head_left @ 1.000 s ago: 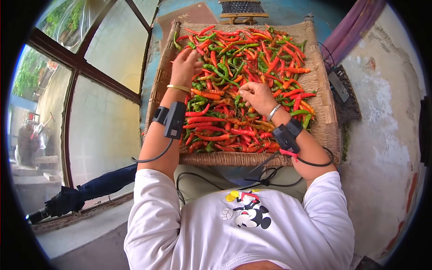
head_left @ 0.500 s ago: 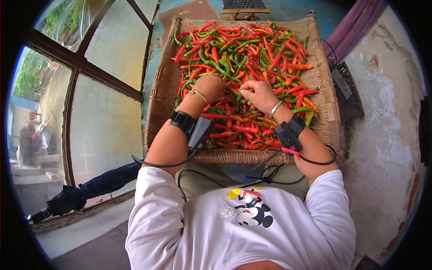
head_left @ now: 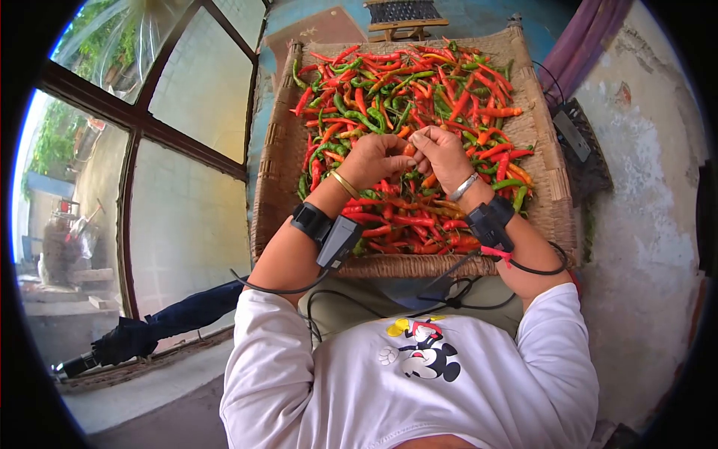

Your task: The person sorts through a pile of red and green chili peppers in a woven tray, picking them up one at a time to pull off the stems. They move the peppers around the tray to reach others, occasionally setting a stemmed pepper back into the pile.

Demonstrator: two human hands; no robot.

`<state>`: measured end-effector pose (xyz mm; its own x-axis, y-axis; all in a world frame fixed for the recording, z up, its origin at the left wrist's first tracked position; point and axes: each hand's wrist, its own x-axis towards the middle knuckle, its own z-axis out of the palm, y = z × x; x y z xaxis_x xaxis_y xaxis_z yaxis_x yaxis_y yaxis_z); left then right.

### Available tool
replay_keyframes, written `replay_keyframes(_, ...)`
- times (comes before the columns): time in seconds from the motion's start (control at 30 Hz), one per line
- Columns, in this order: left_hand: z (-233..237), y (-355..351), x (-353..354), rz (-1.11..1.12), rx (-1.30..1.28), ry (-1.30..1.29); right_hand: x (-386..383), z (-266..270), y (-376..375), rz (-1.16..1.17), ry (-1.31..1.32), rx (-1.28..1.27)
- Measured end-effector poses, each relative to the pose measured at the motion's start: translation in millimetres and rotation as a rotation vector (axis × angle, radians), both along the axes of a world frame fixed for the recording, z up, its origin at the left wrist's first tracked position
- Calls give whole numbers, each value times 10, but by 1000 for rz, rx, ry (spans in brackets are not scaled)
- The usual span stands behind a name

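Observation:
Red, green and orange chili peppers (head_left: 419, 221) lie heaped across a woven cot (head_left: 542, 105) in front of me. Above the heap, my left hand (head_left: 374, 161) is closed, its thumb and fingers around an orange-red chili pepper (head_left: 409, 150). My right hand (head_left: 443, 159) meets it from the other side, its thumb and fingertips pinched at the upper end of that same pepper. The pepper's stem is hidden behind the fingers. Both wrists wear a bangle and a strapped black device.
A framed glass window (head_left: 198, 90) runs along the left, with a folded dark umbrella (head_left: 176, 318) on its sill. Black cables (head_left: 449, 299) hang between my forearms and lap. At the far end stands a low woven stool (head_left: 404, 15). A rough wall (head_left: 636, 187) rises on the right.
My hands have come together, and an orange-red chili pepper now shows between them. The left hand has turned and moved right and slightly down. The whole view has shifted a little.

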<state>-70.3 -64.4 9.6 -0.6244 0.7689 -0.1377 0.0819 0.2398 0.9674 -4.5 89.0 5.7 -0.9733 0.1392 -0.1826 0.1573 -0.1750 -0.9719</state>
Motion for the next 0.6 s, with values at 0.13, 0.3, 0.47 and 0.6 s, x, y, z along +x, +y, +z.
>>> replay_keyframes(0.13,20,-21,-49,-131,-56,-121,-8,-35,99,-21,-72,-266)
replay_keyframes(0.3,157,-222,-346,-9,-104,-173,-31,-112,161,-89,-90,-372)
replay_keyframes(0.47,89,-292,-669,621,572,-386,-41,-125,200,-68,-68,-346)
replay_keyframes(0.6,10,-212,-487,581,164,-76,-49,-102,182,-30,-91,-261)
